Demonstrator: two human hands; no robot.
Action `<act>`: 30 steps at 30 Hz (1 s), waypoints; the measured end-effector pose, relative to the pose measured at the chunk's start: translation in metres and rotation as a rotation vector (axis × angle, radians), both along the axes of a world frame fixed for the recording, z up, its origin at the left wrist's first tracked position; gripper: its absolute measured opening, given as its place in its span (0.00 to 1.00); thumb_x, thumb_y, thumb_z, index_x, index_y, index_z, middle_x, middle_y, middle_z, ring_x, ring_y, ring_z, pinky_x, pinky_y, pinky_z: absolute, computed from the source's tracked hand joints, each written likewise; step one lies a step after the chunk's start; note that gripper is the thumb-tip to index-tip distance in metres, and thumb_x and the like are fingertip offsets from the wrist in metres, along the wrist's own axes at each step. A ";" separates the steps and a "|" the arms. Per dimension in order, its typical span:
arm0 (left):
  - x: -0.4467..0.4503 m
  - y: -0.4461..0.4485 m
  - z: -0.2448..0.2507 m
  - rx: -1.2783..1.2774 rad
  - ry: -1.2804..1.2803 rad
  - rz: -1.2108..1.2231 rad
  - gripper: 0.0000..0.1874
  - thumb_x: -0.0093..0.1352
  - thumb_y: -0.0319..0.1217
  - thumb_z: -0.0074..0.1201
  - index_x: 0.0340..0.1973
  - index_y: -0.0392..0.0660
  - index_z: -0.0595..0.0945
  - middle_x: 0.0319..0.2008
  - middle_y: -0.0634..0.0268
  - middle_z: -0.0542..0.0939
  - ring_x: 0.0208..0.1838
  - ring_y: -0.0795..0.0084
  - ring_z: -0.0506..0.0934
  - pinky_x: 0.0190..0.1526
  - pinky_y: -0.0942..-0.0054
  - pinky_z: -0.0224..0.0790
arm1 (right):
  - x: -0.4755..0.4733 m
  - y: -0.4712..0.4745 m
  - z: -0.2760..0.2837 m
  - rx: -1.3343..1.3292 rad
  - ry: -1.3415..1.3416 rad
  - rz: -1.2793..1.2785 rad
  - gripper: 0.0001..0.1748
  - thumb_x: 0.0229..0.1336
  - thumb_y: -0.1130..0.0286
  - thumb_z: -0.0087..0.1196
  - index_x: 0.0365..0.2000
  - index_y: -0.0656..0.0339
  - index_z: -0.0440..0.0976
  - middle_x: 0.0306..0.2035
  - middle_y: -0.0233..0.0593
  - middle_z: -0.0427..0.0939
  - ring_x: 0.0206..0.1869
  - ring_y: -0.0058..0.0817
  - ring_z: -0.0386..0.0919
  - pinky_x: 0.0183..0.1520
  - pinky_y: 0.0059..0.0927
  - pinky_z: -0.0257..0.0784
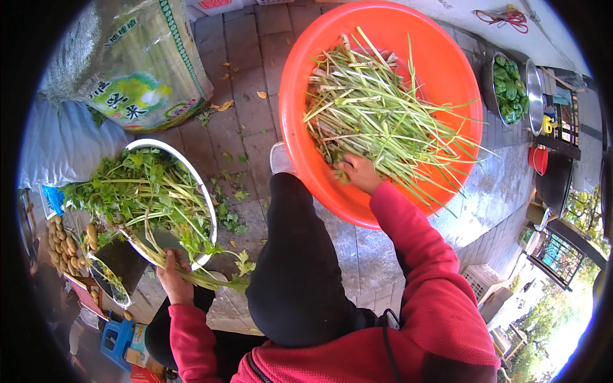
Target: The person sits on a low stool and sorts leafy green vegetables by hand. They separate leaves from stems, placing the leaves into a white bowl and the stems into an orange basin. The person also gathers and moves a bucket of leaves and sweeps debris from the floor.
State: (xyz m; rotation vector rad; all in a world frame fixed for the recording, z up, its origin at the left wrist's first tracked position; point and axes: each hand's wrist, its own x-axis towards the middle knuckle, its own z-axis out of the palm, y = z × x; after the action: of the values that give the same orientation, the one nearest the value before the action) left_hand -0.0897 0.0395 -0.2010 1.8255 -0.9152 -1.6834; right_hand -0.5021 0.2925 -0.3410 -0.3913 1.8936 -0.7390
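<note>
My left hand (176, 275) is closed around a bunch of leafy celery stalks (206, 277), beside the rim of a white basin (209, 206) heaped with leafy celery (143, 177). My right hand (360, 172) is inside a large orange plastic tub (459, 57), at its near left side, with its fingers at some yellowish-green scraps next to a pile of long green stalks (383, 110). Whether its fingers hold the scraps cannot be told. The stalks in the tub are mostly leafless, with pale ends, and some reach over the right rim.
A large printed woven sack (143, 72) stands at the upper left, above a pale plastic bag (67, 143). Potatoes (64, 246) lie at the left. Metal bowls, one with green peppers (510, 91), stand at the upper right. Loose leaves (230, 220) lie on the paved floor.
</note>
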 end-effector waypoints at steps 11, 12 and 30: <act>-0.005 0.001 -0.005 -0.005 0.006 -0.011 0.05 0.70 0.30 0.49 0.39 0.45 0.74 0.29 0.64 0.77 0.20 0.79 0.70 0.20 0.81 0.62 | 0.012 -0.006 -0.028 0.195 0.566 0.248 0.19 0.55 0.68 0.52 0.49 0.56 0.68 0.33 0.56 0.78 0.36 0.54 0.77 0.39 0.51 0.72; -0.005 0.001 -0.004 -0.006 -0.015 -0.016 0.05 0.70 0.31 0.49 0.39 0.45 0.74 0.29 0.64 0.77 0.20 0.79 0.70 0.20 0.81 0.61 | 0.010 -0.009 -0.027 0.229 0.569 0.295 0.21 0.55 0.67 0.53 0.50 0.55 0.67 0.33 0.55 0.78 0.35 0.54 0.77 0.39 0.51 0.72; 0.000 0.004 -0.003 0.019 0.001 0.005 0.05 0.70 0.30 0.48 0.39 0.44 0.74 0.30 0.63 0.77 0.20 0.79 0.69 0.21 0.79 0.61 | -0.004 0.002 -0.024 0.006 0.259 0.105 0.15 0.53 0.70 0.54 0.43 0.61 0.75 0.38 0.53 0.79 0.41 0.49 0.78 0.46 0.39 0.72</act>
State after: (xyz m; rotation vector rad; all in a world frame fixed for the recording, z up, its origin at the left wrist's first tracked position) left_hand -0.0895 0.0434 -0.2039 1.8377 -0.8957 -1.6957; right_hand -0.5065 0.2950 -0.3654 -0.6016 2.0983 -0.6365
